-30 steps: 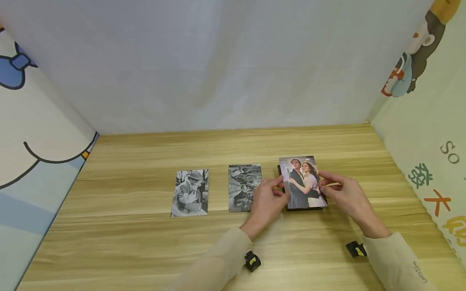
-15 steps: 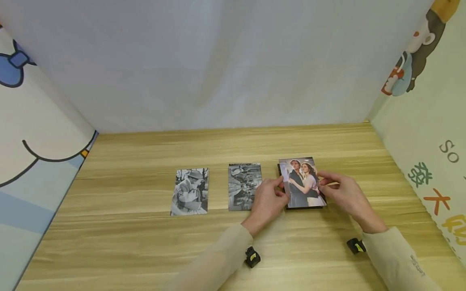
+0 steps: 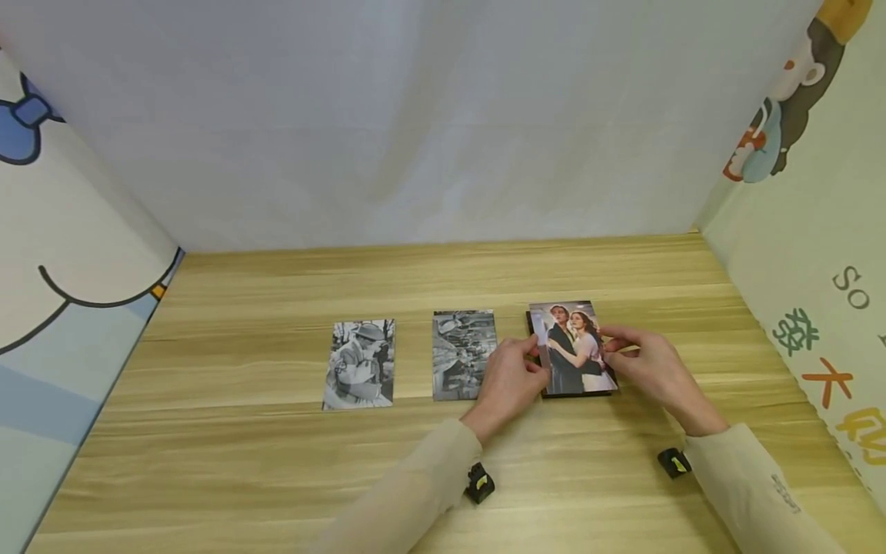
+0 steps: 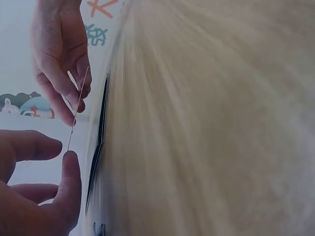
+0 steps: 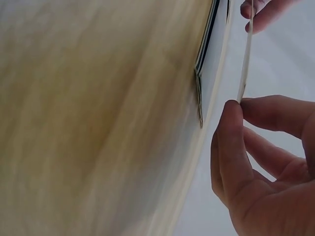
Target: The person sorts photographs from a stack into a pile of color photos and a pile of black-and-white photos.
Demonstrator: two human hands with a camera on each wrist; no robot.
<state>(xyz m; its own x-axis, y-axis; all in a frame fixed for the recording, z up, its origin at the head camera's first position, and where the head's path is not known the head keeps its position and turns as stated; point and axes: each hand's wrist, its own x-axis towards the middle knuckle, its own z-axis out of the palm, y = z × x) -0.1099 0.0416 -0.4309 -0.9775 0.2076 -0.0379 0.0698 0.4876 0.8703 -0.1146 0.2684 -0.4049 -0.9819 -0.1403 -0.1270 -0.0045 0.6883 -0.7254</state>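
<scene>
You are looking at a light wood table filling the lower half of the frame. A plain white backdrop spans the top. A cartoon panel closes the left edge, and a pale green panel with cartoon prints and lettering closes the right. Light is soft and even.

The pale green side wall with cartoon figures on the right carries the dark letters "SO" and, below them, large green, orange and yellow characters cut off by the frame. Small print on the beige right sleeve is too tiny to read.
</scene>
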